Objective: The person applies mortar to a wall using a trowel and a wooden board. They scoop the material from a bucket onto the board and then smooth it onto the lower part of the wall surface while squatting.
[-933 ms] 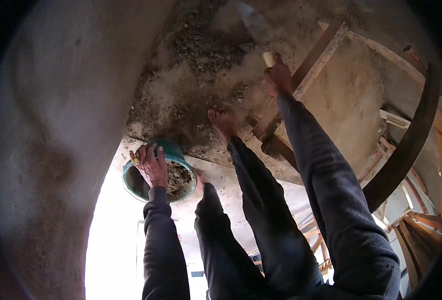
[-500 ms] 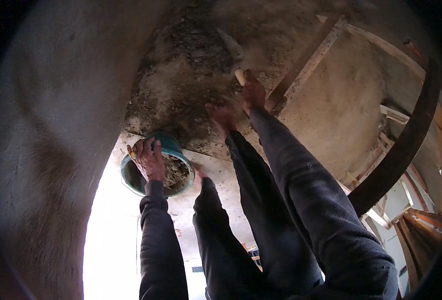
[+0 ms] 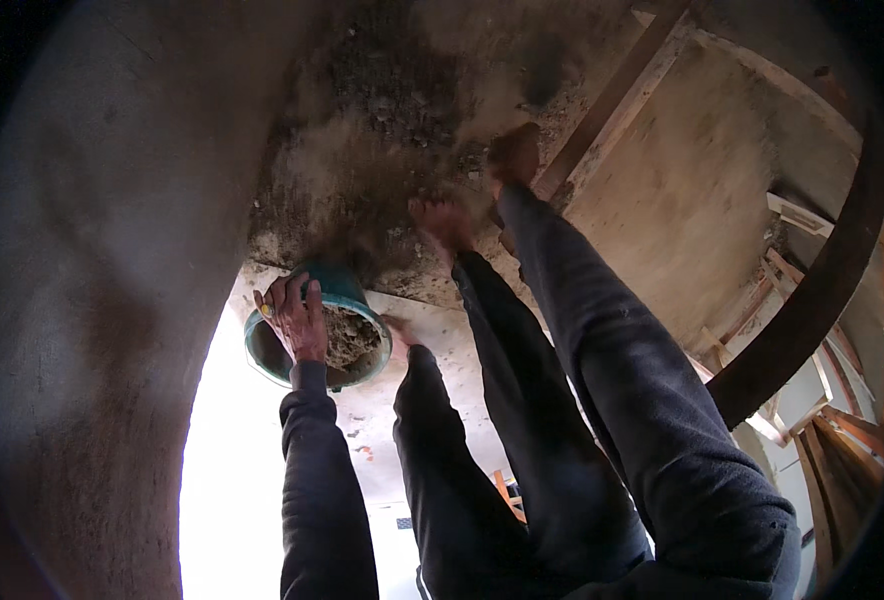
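My left hand (image 3: pixel 295 315) grips the rim of a teal bucket (image 3: pixel 340 285), which is tipped so its mouth faces me. Grey-brown wet mortar (image 3: pixel 350 340) lies inside it. A yellow ring or band shows on one finger. Farther up and to the right, my right hand (image 3: pixel 515 155) is smeared by motion and closed; a trowel with a pale handle showed in it a moment before. A dark blurred patch (image 3: pixel 544 75) beyond the hand may be its blade. Below that hand is rough, crumb-strewn ground (image 3: pixel 392 110).
My bare feet (image 3: pixel 442 222) stand between the two hands. A wooden beam (image 3: pixel 612 105) runs close by the right hand. To the right are a dark curved band (image 3: pixel 812 300) and stacked timber (image 3: pixel 847 440). A smooth plastered wall (image 3: pixel 102 250) rises at left.
My right hand has swung and turned, so the pale handle no longer shows. The left hand keeps its hold on the bucket, and the view has shifted slightly.
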The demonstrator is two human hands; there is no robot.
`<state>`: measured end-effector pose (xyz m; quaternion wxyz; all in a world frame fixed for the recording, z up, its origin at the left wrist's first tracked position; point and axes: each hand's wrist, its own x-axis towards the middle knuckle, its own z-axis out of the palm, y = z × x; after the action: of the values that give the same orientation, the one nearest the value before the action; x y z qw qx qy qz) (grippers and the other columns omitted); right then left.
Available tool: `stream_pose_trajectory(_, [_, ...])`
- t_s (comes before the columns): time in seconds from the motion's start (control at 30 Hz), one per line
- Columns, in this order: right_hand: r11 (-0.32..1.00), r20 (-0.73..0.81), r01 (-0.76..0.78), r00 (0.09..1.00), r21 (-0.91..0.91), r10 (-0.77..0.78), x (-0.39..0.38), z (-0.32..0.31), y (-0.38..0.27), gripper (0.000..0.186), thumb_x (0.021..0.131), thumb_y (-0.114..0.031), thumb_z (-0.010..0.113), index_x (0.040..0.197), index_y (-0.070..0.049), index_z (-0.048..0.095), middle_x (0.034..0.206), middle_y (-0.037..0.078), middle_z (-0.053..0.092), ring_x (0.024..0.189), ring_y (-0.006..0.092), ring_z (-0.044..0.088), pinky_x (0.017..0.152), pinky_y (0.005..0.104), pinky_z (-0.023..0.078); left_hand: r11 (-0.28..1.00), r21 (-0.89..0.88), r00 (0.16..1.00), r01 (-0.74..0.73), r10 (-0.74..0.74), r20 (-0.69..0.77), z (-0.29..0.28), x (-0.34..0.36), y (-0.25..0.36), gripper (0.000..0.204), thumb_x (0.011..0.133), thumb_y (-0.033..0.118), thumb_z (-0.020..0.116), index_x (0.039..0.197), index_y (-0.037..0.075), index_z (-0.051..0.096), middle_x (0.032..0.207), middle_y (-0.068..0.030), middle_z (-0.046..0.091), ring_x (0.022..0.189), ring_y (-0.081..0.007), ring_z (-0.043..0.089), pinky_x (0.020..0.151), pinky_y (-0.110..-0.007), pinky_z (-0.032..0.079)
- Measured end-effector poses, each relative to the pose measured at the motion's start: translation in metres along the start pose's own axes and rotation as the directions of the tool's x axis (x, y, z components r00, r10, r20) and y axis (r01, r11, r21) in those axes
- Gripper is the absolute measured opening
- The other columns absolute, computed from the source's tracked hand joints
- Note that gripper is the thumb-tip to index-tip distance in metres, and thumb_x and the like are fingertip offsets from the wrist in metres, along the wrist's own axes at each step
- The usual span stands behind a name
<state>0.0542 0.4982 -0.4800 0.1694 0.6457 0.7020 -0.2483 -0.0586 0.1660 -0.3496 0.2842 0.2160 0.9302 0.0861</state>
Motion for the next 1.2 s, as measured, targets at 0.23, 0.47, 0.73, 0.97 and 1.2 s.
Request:
stream_pose_trajectory(0.23, [0.931, -0.042, 0.359, 0.933, 0.072, -0.357, -0.057, -0.003, 0.012, 0.029, 0.084, -0.014, 0.058, 0.11, -0.005, 0.048, 0.096, 0.022, 0.061, 0.089, 0.0383, 0.061, 0.069, 0.0447, 0.048, 0.999, -0.031, 0.999, 0.02, -0.018, 0.035, -0.001, 0.004, 0.005, 0.028, 0.088, 0.031, 0.055, 0.103, 0.008, 0.062, 0.108, -0.0099, 0.056, 0.112, -0.0264, 0.048, 0.112, -0.049, 0.013])
stream_pose_trajectory(0.47, [0.893, -0.281, 0.397, 0.9, 0.21, -0.334, 0.001, -0.067, -0.044, 0.03, 0.079, -0.014, 0.059, 0.107, -0.005, 0.051, 0.088, 0.021, 0.062, 0.075, 0.0384, 0.062, 0.062, 0.047, 0.048, 0.999, -0.05, 0.999, 0.008, -0.006, 0.034, -0.008, -0.001, 0.005, 0.029, 0.086, 0.031, 0.056, 0.104, 0.008, 0.06, 0.11, -0.0101, 0.056, 0.113, -0.027, 0.048, 0.112, -0.051, 0.013])
stream_pose_trajectory(0.73, [0.828, -0.364, 0.556, 0.787, 0.072, -0.498, 0.091, -0.151, -0.119, 0.041, 0.084, -0.02, 0.058, 0.121, -0.004, 0.052, 0.095, 0.021, 0.063, 0.086, 0.0364, 0.062, 0.071, 0.0485, 0.049, 0.999, -0.054, 1.0, 0.009, -0.008, 0.028, -0.006, 0.001, 0.006, 0.032, 0.087, 0.034, 0.055, 0.103, 0.007, 0.06, 0.11, -0.0092, 0.057, 0.113, -0.0259, 0.049, 0.112, -0.052, 0.012])
stream_pose_trajectory(0.97, [0.865, -0.184, 0.5, 0.846, -0.048, -0.5, 0.184, -0.173, -0.151, 0.041, 0.084, -0.021, 0.056, 0.122, -0.005, 0.054, 0.099, 0.021, 0.063, 0.086, 0.0366, 0.062, 0.072, 0.0487, 0.05, 0.999, -0.031, 1.0, -0.021, 0.021, -0.017, -0.002, 0.004, 0.003, 0.034, 0.087, 0.038, 0.054, 0.101, 0.007, 0.061, 0.107, -0.0091, 0.057, 0.112, -0.0272, 0.048, 0.112, -0.052, 0.012])
stream_pose_trajectory(1.2, [0.71, 0.063, 0.686, 0.725, -0.158, -0.686, 0.157, -0.156, -0.092, 0.051, 0.082, -0.011, 0.057, 0.132, -0.014, 0.049, 0.111, 0.018, 0.062, 0.096, 0.0353, 0.061, 0.079, 0.0462, 0.05, 0.999, -0.038, 1.0, 0.004, -0.004, 0.001, -0.007, 0.002, 0.006, 0.03, 0.085, 0.033, 0.057, 0.101, 0.008, 0.061, 0.108, -0.0094, 0.056, 0.111, -0.0272, 0.048, 0.111, -0.051, 0.013])
